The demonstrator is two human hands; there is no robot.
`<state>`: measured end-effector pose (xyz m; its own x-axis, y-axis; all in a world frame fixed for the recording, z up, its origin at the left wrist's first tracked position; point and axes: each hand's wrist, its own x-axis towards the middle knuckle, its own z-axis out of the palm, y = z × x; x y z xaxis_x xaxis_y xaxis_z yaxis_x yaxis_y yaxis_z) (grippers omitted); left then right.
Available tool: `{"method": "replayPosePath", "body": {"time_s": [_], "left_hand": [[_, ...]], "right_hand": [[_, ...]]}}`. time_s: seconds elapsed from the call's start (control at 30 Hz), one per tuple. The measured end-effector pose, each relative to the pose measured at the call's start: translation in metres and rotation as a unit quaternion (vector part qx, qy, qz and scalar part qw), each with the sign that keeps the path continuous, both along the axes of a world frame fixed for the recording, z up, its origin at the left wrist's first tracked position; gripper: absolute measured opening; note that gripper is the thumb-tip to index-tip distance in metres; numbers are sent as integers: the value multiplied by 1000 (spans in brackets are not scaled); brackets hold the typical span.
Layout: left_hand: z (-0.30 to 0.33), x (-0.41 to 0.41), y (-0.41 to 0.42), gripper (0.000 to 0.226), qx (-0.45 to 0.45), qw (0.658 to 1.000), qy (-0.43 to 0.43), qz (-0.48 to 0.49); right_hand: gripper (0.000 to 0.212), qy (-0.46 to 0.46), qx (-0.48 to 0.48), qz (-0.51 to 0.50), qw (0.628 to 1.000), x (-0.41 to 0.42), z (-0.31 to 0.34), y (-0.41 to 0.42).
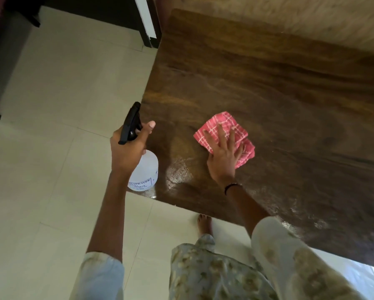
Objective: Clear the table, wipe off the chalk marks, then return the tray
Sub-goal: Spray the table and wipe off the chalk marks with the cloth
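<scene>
Near the table's front-left corner, the right hand (224, 156) lay flat with fingers spread, pressing a folded pink checked cloth (225, 135) onto the wooden table (268, 83). At nine o'clock from it, the left hand (128, 148) was wrapped around the neck of a clear spray bottle (144, 172), thumb up beside the black trigger head (130, 123), holding the bottle just over the table's left edge. The right forearm reached in from five o'clock, a dark band (232, 187) at the wrist; the left arm came up almost straight from six o'clock.

As for progress, the clearing looked done: nothing but the cloth sat on the visible tabletop. Wet, glossy patches (177, 176) shone at seven o'clock from the cloth and along the near edge toward four o'clock, so wiping seemed well under way. No chalk marks could be made out, though the far end was out of view. The tray was nowhere in sight, so returning it remained. Pale floor tiles (62, 83) lay beyond.
</scene>
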<state>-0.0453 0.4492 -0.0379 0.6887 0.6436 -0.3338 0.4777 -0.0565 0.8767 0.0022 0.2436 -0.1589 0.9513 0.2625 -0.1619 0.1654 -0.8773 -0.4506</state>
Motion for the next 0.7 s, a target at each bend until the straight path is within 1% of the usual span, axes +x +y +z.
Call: {"method": "replayPosePath", "body": {"time_s": [0.07, 0.17, 0.27, 0.37, 0.5, 0.57, 0.63, 0.7], "left_hand": [[-2, -3, 8, 31, 6, 1000, -15, 6], [-7, -9, 18, 26, 30, 999, -32, 0], [-13, -15, 22, 22, 46, 998, -48, -5], [-18, -21, 18, 20, 69, 996, -62, -19], [-21, -32, 8, 19, 127, 988, -78, -44], [-22, -39, 8, 20, 118, 990, -80, -19], [-24, -43, 9, 17, 104, 991, -84, 10], [-25, -44, 8, 13, 109, 989, -94, 19]], "right_hand": [[66, -13, 23, 29, 999, -22, -1, 21], [67, -30, 19, 155, 987, -44, -3, 51], [63, -24, 18, 287, 957, -62, -3, 57], [59, 0, 47, 377, 925, -73, 0, 42], [53, 84, 77, 457, 882, -61, 10, 26], [49, 118, 79, 486, 862, -51, 14, 21], [48, 129, 77, 513, 845, -43, 15, 19], [46, 130, 56, 545, 826, -35, 18, 24]]}}
